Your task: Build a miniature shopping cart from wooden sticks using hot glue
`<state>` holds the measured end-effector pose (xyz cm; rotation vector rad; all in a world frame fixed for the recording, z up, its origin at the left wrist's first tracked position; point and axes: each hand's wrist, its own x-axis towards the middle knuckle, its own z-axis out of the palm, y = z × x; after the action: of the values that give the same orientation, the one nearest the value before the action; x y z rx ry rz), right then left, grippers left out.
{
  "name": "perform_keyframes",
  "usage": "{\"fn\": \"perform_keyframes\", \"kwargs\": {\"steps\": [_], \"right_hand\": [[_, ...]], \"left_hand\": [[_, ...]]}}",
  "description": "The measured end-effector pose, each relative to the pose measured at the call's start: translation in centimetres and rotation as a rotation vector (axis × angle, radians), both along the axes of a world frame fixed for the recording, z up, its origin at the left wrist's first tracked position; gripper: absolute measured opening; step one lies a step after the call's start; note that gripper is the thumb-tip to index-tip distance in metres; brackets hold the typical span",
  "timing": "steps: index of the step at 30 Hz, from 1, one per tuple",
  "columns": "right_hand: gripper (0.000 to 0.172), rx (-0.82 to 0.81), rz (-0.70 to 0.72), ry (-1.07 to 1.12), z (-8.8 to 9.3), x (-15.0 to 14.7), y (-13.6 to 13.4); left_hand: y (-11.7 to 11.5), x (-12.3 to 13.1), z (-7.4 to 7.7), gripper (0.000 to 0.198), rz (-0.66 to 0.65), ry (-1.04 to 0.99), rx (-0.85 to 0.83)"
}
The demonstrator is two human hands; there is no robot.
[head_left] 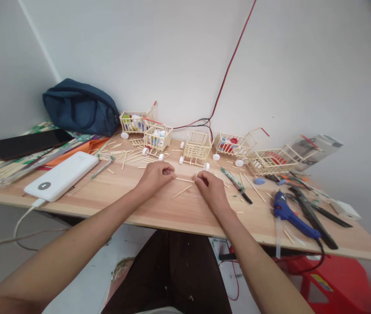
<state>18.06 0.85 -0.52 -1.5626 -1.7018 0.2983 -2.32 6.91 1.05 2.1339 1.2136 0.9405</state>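
Between my hands, low over the table, a thin wooden stick point(184, 179) spans from one set of fingertips to the other. My left hand point(157, 175) pinches its left end. At its right end, my right hand point(209, 185) has fingers closed, and a short bit of stick seems to show at the fingertips. Another wooden stick point(181, 192) lies loose on the tabletop just below. Behind my hands stands a small cart of wooden sticks point(197, 148) with white wheels; its basket holds nothing that I can see.
More stick carts point(157, 137) line the wall, some filled with small coloured items. At right lie a blue glue gun point(295, 216), black-handled pliers point(313, 218) and a craft knife point(238, 185). Leftward are a white power bank point(63, 174), a phone point(30, 143) and a blue bag point(82, 107).
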Motion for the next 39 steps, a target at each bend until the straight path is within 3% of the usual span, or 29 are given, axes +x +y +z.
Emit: {"fn": "perform_keyframes", "kwargs": {"steps": [16, 25, 39], "right_hand": [[0.019, 0.0, -0.029, -0.01, 0.01, -0.1, 0.03], [0.021, -0.011, -0.058, 0.108, 0.24, -0.19, -0.23], [0.015, -0.003, -0.028, 0.018, 0.05, -0.07, 0.07]], "left_hand": [[-0.06, -0.05, 0.08, 0.01, -0.028, -0.029, -0.013], [-0.16, -0.1, 0.08, 0.011, -0.016, -0.002, 0.005], [-0.25, -0.05, 0.34, 0.013, 0.0, 0.0, -0.021]]}}
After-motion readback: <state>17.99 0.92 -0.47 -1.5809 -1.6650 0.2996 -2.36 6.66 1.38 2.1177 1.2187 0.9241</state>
